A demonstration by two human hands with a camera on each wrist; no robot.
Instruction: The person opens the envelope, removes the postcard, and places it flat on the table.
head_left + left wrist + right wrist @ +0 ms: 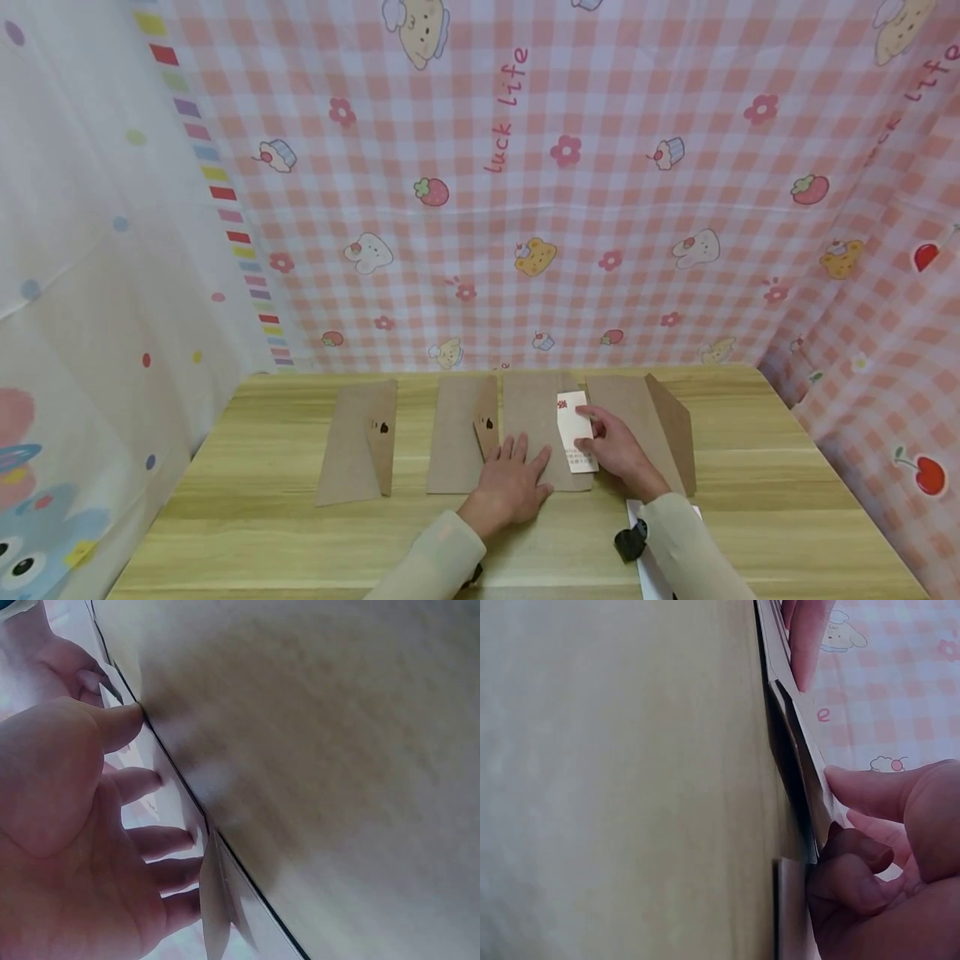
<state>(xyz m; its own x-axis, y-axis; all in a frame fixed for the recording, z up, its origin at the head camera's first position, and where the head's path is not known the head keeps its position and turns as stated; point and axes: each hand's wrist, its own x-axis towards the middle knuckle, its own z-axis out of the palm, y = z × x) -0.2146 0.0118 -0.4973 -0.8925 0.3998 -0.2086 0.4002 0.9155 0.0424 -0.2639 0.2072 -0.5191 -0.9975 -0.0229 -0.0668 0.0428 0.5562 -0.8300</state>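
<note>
My left hand [510, 487] lies with fingers spread on a brown kraft envelope [528, 417], third in a row, near its lower left edge. With thumb and curled fingers my right hand [621, 446] pinches the right edge of a white card [567, 425] printed with red characters and dark text. The card lies over that envelope's right side. In the right wrist view, the right thumb [870, 791] presses from above while the other fingers curl below. The left wrist view shows the left hand's fingers [169, 838] straight along the envelope's edge.
To the left are two more kraft envelopes, one at the far left [345, 446] and one nearer [453, 433], each with a small dark mark. Another envelope [618, 408] with its flap out lies at the right. White paper [652, 571] is partly under the right sleeve. A checked curtain [480, 250] hangs behind.
</note>
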